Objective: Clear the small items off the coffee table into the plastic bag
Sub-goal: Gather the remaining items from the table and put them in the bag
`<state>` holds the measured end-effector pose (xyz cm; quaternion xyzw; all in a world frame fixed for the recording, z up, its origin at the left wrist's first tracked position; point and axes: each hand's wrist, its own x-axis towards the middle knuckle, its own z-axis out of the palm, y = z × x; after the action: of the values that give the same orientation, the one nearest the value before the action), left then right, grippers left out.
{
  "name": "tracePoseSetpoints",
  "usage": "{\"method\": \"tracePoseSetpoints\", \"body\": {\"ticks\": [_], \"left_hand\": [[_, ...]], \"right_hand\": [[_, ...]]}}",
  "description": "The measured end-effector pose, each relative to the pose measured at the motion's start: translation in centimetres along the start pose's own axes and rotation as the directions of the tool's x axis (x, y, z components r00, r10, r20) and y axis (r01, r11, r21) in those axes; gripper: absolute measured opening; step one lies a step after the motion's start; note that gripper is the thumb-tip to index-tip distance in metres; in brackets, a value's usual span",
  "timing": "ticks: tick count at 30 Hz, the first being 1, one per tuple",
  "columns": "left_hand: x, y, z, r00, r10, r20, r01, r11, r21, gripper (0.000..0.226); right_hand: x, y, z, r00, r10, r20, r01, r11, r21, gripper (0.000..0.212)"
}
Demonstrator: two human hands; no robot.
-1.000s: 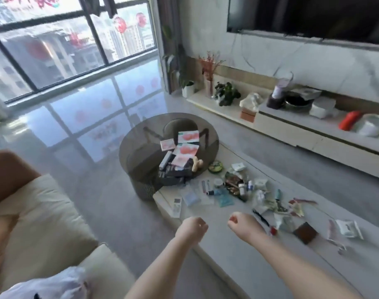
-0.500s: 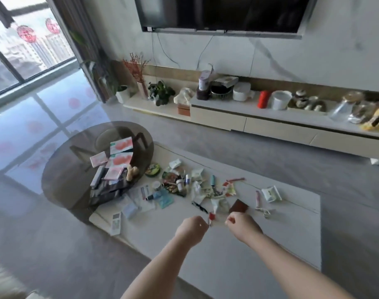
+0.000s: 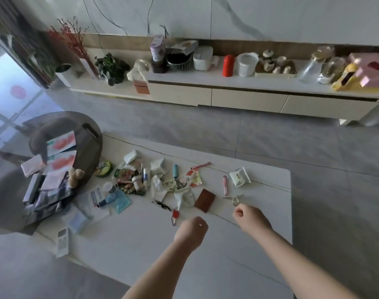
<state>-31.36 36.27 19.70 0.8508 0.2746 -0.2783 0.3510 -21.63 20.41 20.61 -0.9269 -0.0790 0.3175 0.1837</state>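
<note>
Our left hand (image 3: 191,230) and right hand (image 3: 249,216) hover as loose, empty fists, low centre of frame. The small items (image 3: 175,184) lie scattered mid-counter (image 3: 205,266); no plastic bag shows, so we should fetch it, then gather the nearest pieces first
</note>
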Motion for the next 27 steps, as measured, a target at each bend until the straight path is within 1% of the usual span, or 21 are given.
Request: {"method": "tracePoseSetpoints", "body": {"ticks": [3,6,9,13,16,19,23,27], "left_hand": [[4.7,-0.5,1.3,0.999,-0.049,-0.004,0.048,0.997,-0.053,0.029],[9.8,-1.8,3.0,0.994,-0.106,-0.011,0.105,0.990,-0.097,0.036],[15.0,-3.2,5.2,0.995,-0.098,-0.028,0.096,0.992,-0.085,0.041],[20.9,-4.5,7.4,0.994,-0.083,-0.074,0.080,0.996,-0.044,0.029],[24.6,-5.2,8.7,0.993,-0.081,-0.091,0.080,0.997,-0.009,0.020],[27.6,-6.0,9.9,0.986,-0.055,-0.155,0.061,0.998,0.034,0.016],[30.1,-6.6,11.4,0.969,-0.025,-0.247,0.032,0.999,0.023,0.037],[31.1,-7.1,12.6,0.944,-0.010,-0.331,0.056,0.990,0.129,0.051]], "right_hand": [[4.1,1.6,2.0,1.000,0.018,-0.010,-0.018,1.000,0.024,0.023],[8.1,3.2,5.0,0.999,0.041,-0.014,-0.041,0.999,0.034,0.034],[11.8,5.0,8.1,0.996,0.088,-0.001,-0.088,0.996,0.024,0.042],[16.4,7.1,11.4,0.986,0.165,-0.010,-0.164,0.986,0.034,0.042],[19.6,7.9,12.9,0.975,0.221,-0.032,-0.218,0.973,0.082,0.040],[22.3,8.4,14.0,0.965,0.254,-0.071,-0.243,0.961,0.133,0.038],[25.0,9.0,15.6,0.941,0.316,-0.118,-0.297,0.942,0.158,0.040],[26.6,9.9,17.0,0.909,0.379,-0.172,-0.334,0.910,0.245,0.034]]}}
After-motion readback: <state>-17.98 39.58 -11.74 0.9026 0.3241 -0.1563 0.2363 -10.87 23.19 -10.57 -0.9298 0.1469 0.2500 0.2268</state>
